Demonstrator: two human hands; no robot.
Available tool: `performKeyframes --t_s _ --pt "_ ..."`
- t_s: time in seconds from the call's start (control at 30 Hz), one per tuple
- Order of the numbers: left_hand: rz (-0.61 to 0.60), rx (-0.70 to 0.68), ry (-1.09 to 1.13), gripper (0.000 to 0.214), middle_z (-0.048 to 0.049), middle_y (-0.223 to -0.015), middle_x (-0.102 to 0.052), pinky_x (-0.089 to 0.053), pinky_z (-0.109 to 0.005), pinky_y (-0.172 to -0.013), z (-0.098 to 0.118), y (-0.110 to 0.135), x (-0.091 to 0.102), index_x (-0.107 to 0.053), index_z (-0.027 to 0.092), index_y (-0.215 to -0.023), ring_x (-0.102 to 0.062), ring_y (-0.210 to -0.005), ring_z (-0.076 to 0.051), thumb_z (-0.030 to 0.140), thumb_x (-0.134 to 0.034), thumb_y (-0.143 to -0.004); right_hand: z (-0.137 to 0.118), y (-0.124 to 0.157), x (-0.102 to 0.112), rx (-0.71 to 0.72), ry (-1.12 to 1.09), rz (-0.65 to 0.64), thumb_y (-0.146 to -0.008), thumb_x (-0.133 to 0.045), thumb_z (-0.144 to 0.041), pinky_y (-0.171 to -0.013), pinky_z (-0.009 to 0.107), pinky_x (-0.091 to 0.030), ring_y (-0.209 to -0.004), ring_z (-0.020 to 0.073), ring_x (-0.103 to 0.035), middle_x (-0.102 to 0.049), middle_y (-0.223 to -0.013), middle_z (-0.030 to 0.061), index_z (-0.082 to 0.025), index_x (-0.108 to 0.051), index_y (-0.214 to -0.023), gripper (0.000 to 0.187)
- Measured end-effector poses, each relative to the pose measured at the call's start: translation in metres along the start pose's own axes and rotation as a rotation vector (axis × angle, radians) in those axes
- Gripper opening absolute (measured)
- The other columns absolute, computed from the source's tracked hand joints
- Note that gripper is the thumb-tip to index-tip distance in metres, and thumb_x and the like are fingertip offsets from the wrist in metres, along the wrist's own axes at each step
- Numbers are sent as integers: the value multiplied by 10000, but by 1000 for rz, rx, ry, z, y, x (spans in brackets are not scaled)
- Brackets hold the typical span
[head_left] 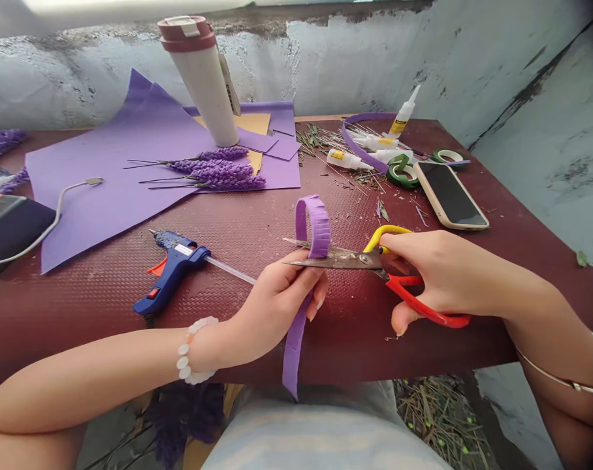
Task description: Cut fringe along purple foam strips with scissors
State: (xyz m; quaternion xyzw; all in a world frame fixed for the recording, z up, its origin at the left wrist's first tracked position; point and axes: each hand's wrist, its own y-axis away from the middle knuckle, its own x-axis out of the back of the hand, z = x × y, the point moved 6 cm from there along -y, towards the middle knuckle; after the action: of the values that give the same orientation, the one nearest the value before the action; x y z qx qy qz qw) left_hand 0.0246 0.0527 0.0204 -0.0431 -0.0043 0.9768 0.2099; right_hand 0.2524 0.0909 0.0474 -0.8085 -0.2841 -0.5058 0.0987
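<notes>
Head view of paired hands at a maroon bench [81, 313], cutting foam. The left hand [277, 307] is curled, thumb and fingers pinching a purple foam strip [309, 225] above the bench's near edge. The strip bends up into a loop, its tail hanging past the edge. The right hand [438, 274] is closed around the red and yellow handles of a pair of scissors [345, 259], whose blades lie just apart and meet the strip near the pinch. Fringe cuts cover the looped part of the strip, while the hanging tail shows none, so that length remains uncut. Finished work is present: purple foam lavender sprigs [218, 171] on wire stems lie on a purple foam sheet [105, 189], with further sprigs at the left edge of the view. Between the hands and the sheet rests a blue hot glue gun [174, 261], its glue stick [230, 269] pointing toward the left hand. At the far right of the bench are a curved purple foam band [360, 147], glue tubes [348, 158], green floral tape [403, 175], a phone [450, 196] and scattered stem clippings [320, 140]. A white tumbler [201, 85] stands on the sheet's far part
</notes>
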Motion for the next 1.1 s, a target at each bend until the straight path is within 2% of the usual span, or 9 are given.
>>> performKeyframes --t_s 0.23,0.4,0.6,0.7,0.77,0.83,0.93,1.1 --pt "19 36 56 417 58 -691 -586 -453 -272 -586 -1 0 1 -599 245 -809 -514 -544 -99 400 -743 -1169 13 4 -10 79 99 82 -691 -891 -1122 -631 386 -414 -563 242 -549 -617 -735 -53 -321 -658 -969 879" --pt "8 45 9 464 59 -671 -562 -472 -283 -606 -1 0 0 -588 249 -764 -514 -554 -108 425 -742 -1164 7 0 -9 70 47 13 -698 -780 -1206 -624 394 -412 -564 254 -558 -613 -695 -44 -319 -688 -982 935" --pt "-2 63 -28 519 52 -652 -551 -453 -301 -618 0 -1 -1 -584 253 -745 -491 -559 -119 501 -736 -1175 10 0 -13 43 26 -20 -677 -824 -1182 -608 388 -379 -521 240 -499 -534 -600 -89 -341 -629 -947 905" --pt "-16 58 -55 536 47 -626 -544 -447 -306 -627 1 -1 -1 -584 255 -729 -494 -568 -128 505 -716 -1185 14 0 -17 51 12 -23 -654 -891 -1136 -620 390 -388 -572 266 -573 -558 -609 -80 -349 -599 -930 884" --pt "-18 64 -51 519 50 -624 -542 -441 -307 -628 1 -1 -1 -583 254 -734 -493 -565 -127 482 -713 -1182 14 0 -18 42 6 -37 -692 -893 -1100 -630 397 -402 -622 289 -633 -613 -645 -55 -350 -584 -923 844" --pt "-19 75 -45 505 52 -622 -539 -435 -309 -626 0 -1 -1 -580 255 -734 -491 -559 -124 464 -713 -1174 12 0 -16 29 9 -38 -721 -874 -1088 -629 407 -416 -636 297 -657 -661 -682 -33 -353 -557 -908 822" --pt "-15 69 -58 501 49 -611 -543 -430 -312 -626 -2 -1 1 -569 259 -720 -491 -557 -124 432 -703 -1170 8 1 -13 11 28 -43 -678 -912 -1084 -616 417 -446 -627 299 -674 -712 -726 -14 -358 -535 -888 844" --pt "-5 31 -74 474 50 -607 -554 -424 -316 -616 -2 -1 2 -593 254 -741 -496 -553 -125 416 -700 -1173 5 2 -11 51 40 14 -680 -880 -1131 -664 426 -500 -715 351 -758 -785 -832 28 -323 -681 -1036 905"
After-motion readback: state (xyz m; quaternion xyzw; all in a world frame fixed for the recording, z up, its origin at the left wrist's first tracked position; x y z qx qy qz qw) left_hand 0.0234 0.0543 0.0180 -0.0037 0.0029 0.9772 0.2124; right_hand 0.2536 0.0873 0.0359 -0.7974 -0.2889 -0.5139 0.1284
